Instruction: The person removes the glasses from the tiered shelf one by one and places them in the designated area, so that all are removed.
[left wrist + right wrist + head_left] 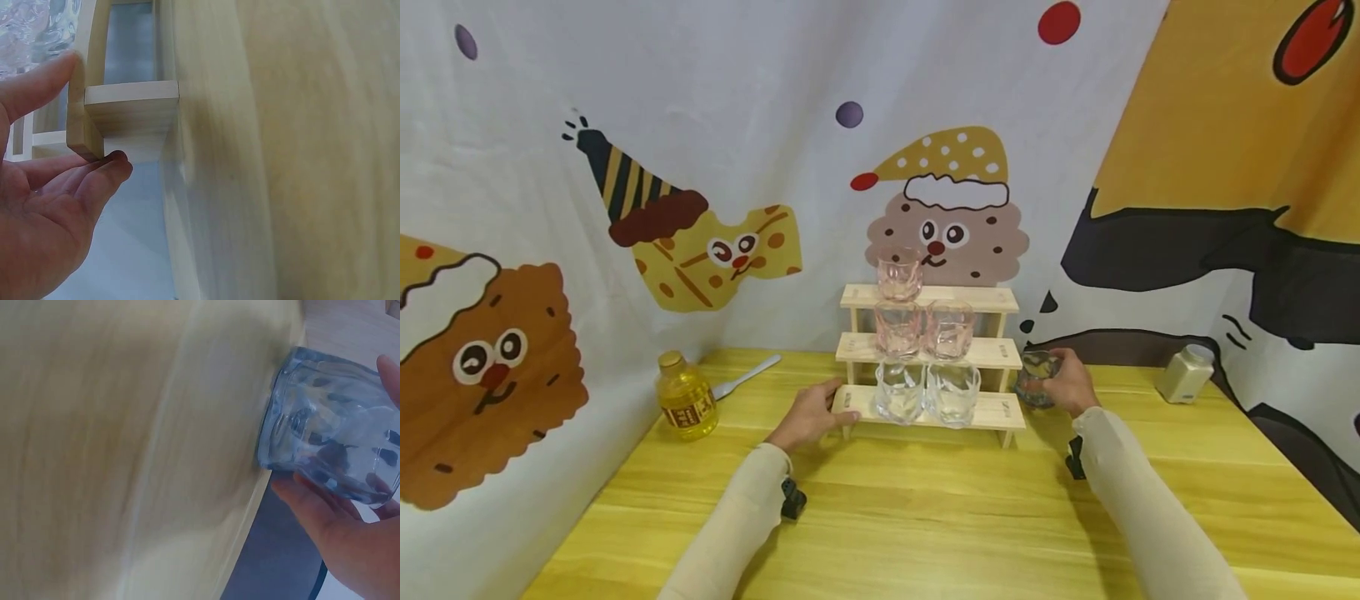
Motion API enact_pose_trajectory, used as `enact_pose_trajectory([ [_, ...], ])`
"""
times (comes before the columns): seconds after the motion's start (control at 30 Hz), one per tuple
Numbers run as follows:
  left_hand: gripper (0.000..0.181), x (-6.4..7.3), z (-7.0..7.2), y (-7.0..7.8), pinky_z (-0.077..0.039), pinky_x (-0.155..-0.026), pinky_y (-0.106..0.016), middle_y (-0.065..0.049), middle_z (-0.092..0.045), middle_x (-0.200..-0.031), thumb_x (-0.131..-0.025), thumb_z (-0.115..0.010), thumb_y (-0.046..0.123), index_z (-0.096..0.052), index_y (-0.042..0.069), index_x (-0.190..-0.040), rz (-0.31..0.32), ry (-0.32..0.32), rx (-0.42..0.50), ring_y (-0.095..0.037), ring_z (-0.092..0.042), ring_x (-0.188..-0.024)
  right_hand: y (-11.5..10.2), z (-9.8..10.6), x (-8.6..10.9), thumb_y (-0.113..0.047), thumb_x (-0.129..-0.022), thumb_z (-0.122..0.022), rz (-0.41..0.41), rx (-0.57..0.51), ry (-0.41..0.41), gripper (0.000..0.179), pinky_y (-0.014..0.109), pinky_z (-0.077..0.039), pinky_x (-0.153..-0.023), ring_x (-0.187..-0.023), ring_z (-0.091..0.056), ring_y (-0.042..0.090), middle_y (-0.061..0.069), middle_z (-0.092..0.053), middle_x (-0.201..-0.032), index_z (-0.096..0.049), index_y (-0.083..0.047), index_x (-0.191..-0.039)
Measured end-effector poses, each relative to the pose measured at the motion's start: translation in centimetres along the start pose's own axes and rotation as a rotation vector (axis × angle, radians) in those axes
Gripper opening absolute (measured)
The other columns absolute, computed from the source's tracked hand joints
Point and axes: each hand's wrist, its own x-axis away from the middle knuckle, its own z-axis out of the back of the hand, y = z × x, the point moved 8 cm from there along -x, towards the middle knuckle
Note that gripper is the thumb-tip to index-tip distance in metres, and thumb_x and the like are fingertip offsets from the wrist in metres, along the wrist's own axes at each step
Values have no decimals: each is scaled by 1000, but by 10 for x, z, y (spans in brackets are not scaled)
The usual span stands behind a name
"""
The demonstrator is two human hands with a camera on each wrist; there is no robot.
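A three-step wooden stand is set against the back curtain. My left hand pinches the left end of its lowest step; in the left wrist view the thumb is above the board and the fingers below. My right hand holds a bluish clear glass just right of the stand, fingers around its side. That glass is upright, its base at the tabletop. One pink glass is on the top step, two pink glasses on the middle, two clear glasses on the lowest.
At the left are a bottle of yellow oil and a pale plastic-looking utensil. A small white-capped jar stands at the far right. Behind the wooden table hangs a cartoon-printed curtain.
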Motion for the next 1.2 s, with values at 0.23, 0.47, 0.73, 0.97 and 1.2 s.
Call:
enact_pose_trajectory([
  [0.23,79,-2,-5,4,-47,-110,-49,-24,-42,-156,-94,-73,26,-31,-2,-156,-32,-22,-5,-39,-46,-142,5,7,6,-33,-85,-81,10,43,-92,113,69,-37,-110,-142,-27,58,37,-17,-160,-4,4,-159],
  [0.47,78,-2,0,2,-47,-110,-50,-24,-43,-155,-94,-72,25,-31,-1,-156,-18,-15,0,-39,-47,-141,-27,40,14,-25,-90,-75,114,133,13,94,70,-39,-106,-137,-37,57,39,-35,-151,-17,3,-158],
  [0.73,74,-5,-2,2,-54,-103,-47,-21,-56,-145,-94,-73,23,-37,0,-154,-26,1,-5,-35,-58,-131,-81,66,31,-21,-94,-71,303,91,158,73,65,-45,-103,-134,-48,51,33,-48,-147,-34,-4,-155],
  [0.97,74,-5,-3,3,-53,-103,-47,-22,-58,-143,-94,-73,23,-37,-1,-154,-27,3,-23,-35,-59,-130,-122,61,38,-14,-94,-71,459,11,177,58,61,-48,-104,-129,-52,46,30,-54,-140,-47,-2,-146],
  [1.2,75,-4,-1,-2,-53,-103,-49,-21,-57,-144,-94,-73,26,-37,1,-154,-27,5,-77,-36,-59,-130,-155,44,31,-13,-94,-70,500,36,149,49,57,-52,-100,-123,-58,43,28,-60,-133,-54,-1,-139],
])
